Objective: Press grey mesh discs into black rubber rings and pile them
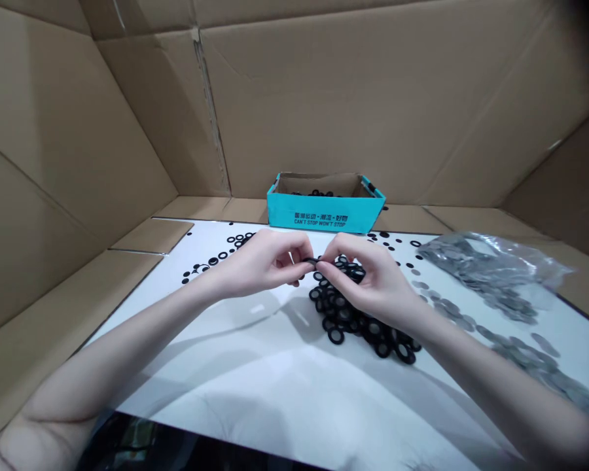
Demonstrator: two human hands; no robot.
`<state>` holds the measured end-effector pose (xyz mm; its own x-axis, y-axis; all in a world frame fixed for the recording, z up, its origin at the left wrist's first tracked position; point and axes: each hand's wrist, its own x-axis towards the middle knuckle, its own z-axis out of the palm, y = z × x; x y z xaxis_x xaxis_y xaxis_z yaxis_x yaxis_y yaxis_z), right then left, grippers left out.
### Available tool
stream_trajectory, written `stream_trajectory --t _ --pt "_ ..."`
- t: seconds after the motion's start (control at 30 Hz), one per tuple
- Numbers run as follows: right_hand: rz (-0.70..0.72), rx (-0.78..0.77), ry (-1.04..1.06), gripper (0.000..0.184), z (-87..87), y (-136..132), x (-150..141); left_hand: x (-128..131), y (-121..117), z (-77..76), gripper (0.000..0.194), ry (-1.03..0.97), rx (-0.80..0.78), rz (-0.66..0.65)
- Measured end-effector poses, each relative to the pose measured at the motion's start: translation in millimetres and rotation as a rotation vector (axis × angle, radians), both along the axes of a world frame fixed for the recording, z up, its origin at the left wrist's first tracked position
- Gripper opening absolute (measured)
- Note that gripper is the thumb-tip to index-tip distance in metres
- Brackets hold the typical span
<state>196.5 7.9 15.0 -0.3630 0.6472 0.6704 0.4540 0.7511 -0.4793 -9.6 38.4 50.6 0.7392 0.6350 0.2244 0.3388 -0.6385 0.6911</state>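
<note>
Between the fingertips of both hands is a small black ring, seen nearly edge-on; whether a disc sits in it is hard to make out. My left hand pinches its left side, my right hand its right side. Below and behind my right hand lies a heap of black rings, many with grey centres. Loose black rings are scattered past my left wrist. Right of my right hand, grey translucent discs are spread over the white table top.
A turquoise open box with black rings inside stands at the back. On the right lies a clear plastic bag of grey discs. Tall cardboard walls enclose the table at the back and sides. Small black discs dot the far right.
</note>
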Motion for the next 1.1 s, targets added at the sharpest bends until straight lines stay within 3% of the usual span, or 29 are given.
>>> stream_trajectory --t 0.1,0.3,0.57,0.7,0.87,1.1 --pt "-0.017 0.067 -0.019 0.02 -6.5 0.1 -3.6 -3.7 1.7 1.8 0.01 0.049 -0.044 0.0" --pt "-0.029 0.12 -0.096 0.019 -1.0 0.9 -0.4 -2.1 5.0 -2.3 0.014 -0.125 -0.162 0.029" --pt "-0.006 0.075 -0.082 0.018 9.7 -0.6 7.0 3.6 -3.6 -3.7 0.014 -0.131 -0.105 0.009" --pt "0.039 -0.018 -0.066 0.019 6.4 -1.1 5.3 1.0 -3.8 -1.0 0.014 -0.038 -0.088 0.004" --pt "0.056 -0.029 -0.063 0.02 -2.7 0.2 0.1 -3.9 2.0 2.0 0.014 0.126 -0.097 -0.014" --pt "0.011 -0.052 -0.242 0.013 -5.7 3.5 6.0 -1.2 6.4 -5.1 0.015 0.074 -0.045 0.017"
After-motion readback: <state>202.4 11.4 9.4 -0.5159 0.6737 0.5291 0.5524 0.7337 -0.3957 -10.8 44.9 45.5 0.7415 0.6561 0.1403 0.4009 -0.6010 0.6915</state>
